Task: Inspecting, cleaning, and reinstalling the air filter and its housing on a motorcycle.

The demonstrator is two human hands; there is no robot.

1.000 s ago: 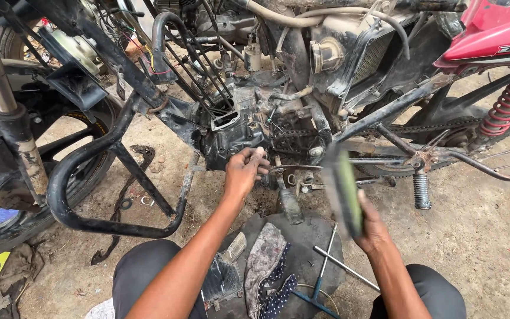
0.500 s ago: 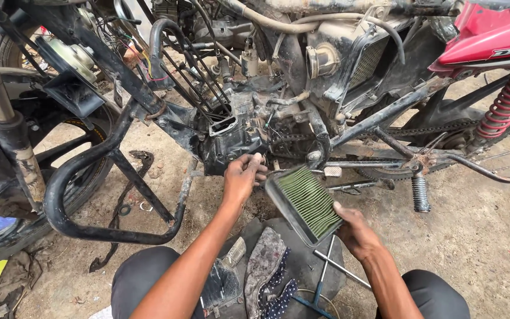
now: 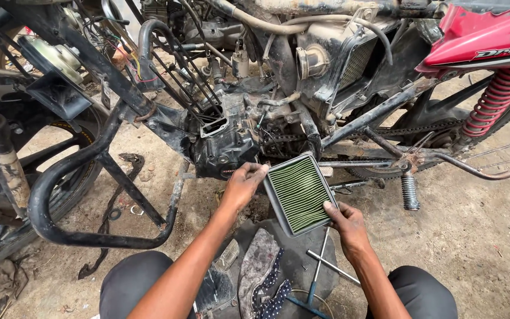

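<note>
A rectangular air filter (image 3: 300, 194) with green pleats and a grey frame is held flat between both hands, pleats facing up. My left hand (image 3: 242, 185) grips its upper left corner. My right hand (image 3: 346, 222) pinches its lower right edge. The filter sits just below the black engine block (image 3: 225, 145) of a stripped motorcycle. The engine's top opening is bare, with cables and hoses hanging above it.
A black crash guard tube (image 3: 60, 189) curves at the left beside the front wheel. A red shock spring (image 3: 494, 103) and a footpeg (image 3: 409, 192) are at the right. A cross wrench (image 3: 320, 266) and rags (image 3: 261, 274) lie on the dirt floor between my knees.
The filter, first held edge-on in my right hand, has turned flat with its pleats up. My left hand left the engine and took hold of its corner.
</note>
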